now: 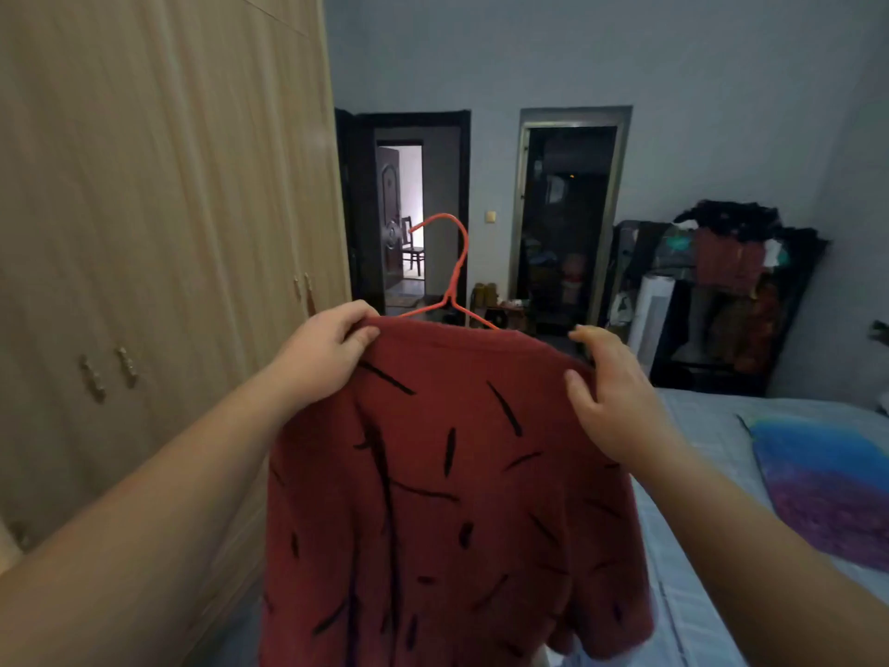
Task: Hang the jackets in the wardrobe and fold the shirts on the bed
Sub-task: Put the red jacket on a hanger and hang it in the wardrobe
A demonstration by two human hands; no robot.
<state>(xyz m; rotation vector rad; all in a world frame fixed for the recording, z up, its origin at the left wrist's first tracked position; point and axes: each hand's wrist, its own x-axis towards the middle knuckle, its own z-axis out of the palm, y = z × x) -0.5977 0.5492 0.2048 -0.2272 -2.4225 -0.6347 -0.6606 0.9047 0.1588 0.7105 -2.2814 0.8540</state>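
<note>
The red garment (433,498) hangs nearest, in the air between the closed wardrobe (168,233) and the bed (697,474). The left hand (322,349) pinches one shoulder with curled fingers. The right hand (615,402) touches the other shoulder, but I cannot tell if it grips. Best to seat both shoulders squarely on the orange hanger (454,276), then hold its hook one-handed, freeing the other hand for the doors.

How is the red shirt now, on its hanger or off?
On it. The hook of the orange hanger sticks up above the red shirt, and its wires run inside the shoulders.
</note>
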